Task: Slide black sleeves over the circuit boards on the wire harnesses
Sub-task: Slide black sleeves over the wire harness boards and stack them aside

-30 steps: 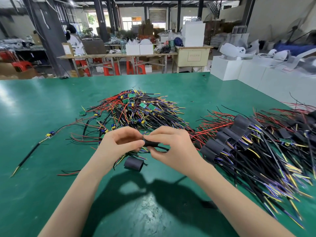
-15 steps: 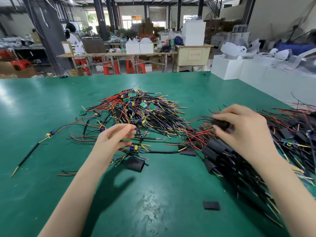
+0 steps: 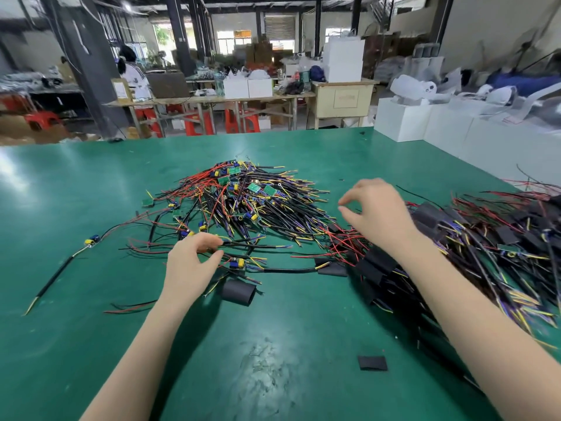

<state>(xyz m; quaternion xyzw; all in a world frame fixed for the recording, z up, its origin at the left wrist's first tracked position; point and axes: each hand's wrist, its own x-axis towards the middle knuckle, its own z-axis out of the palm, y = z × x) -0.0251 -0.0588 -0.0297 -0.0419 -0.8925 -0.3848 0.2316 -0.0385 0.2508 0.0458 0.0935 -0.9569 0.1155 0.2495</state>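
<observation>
Left hand (image 3: 189,262) pinches thin black-sheathed wires (image 3: 243,245) nr round black sleeve (image 3: 238,292) on green desk (image 3: 91,192); right hand (image 3: 376,212) hovers, fingers loosely curled, empty.

A pile of unsleeved wire harnesses (image 3: 243,205) lies at the centre of the table (image 3: 60,208). A pile of sleeved harnesses (image 3: 485,253) lies to its right, the two touching. One loose sleeve (image 3: 238,292) lies before the centre pile; a flat sleeve (image 3: 372,363) lies nearer the front, well apart. A single harness (image 3: 57,271) lies off to the left. Boxes (image 3: 403,118) stand behind the table's right edge.
</observation>
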